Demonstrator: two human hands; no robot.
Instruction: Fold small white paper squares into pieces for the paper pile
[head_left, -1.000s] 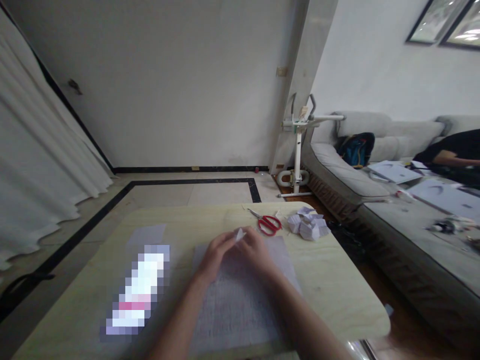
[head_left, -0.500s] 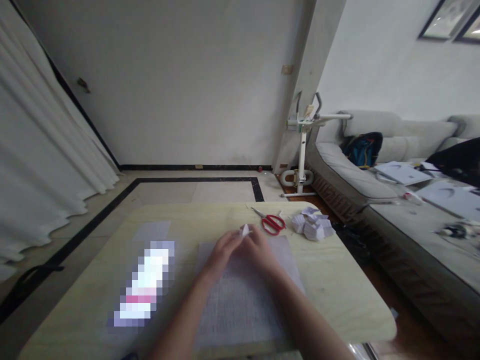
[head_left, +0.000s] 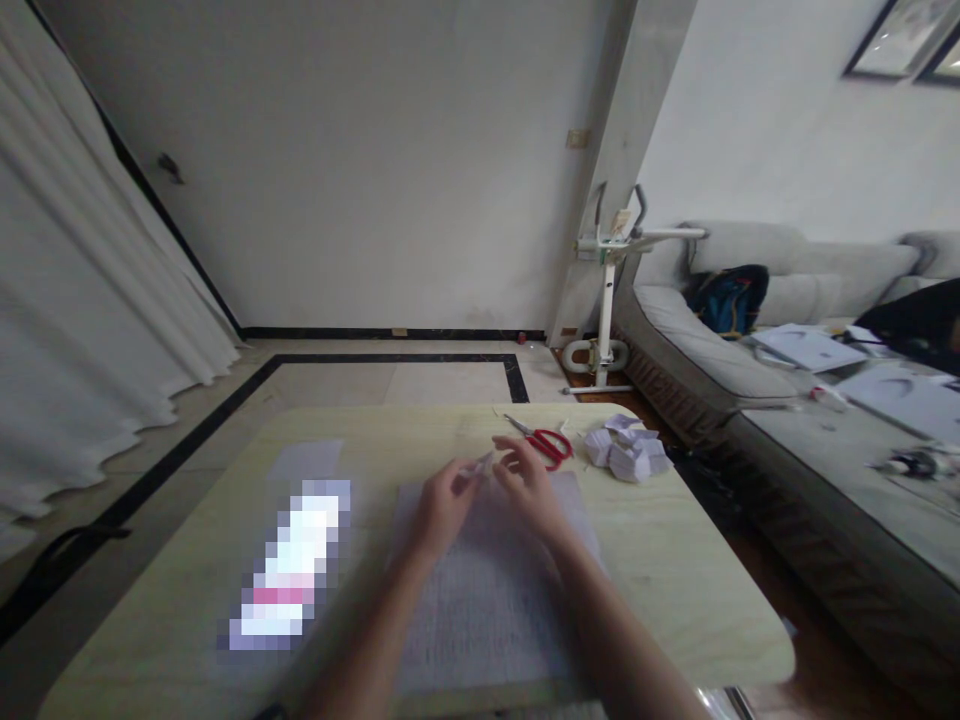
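Observation:
Between my two hands is a small folded piece of white paper point(head_left: 486, 464), its details blurred. My left hand point(head_left: 450, 492) pinches it from the left. Just to its right, my right hand point(head_left: 523, 482) has its fingers apart, the thumb side close to the paper; whether it touches is unclear. Both hands are above a large printed sheet point(head_left: 487, 600) lying on the wooden table point(head_left: 690, 590). Past my right hand lie red-handled scissors point(head_left: 550, 446), blades pointing to the far left. Several folded white paper pieces point(head_left: 628, 450) form a pile at the right.
A pixelated bright rectangular object point(head_left: 296, 560) lies at the table's left, with a pale paper sheet point(head_left: 307, 459) behind it. Small paper scraps surround the scissors. Beyond the table's right edge stands a grey sofa point(head_left: 697, 340), and a white exercise stand point(head_left: 606, 310) is behind.
My right hand has loosened from the folded paper, its fingers lifting and spreading to the right. My left hand keeps its pinch, and the paper has tilted.

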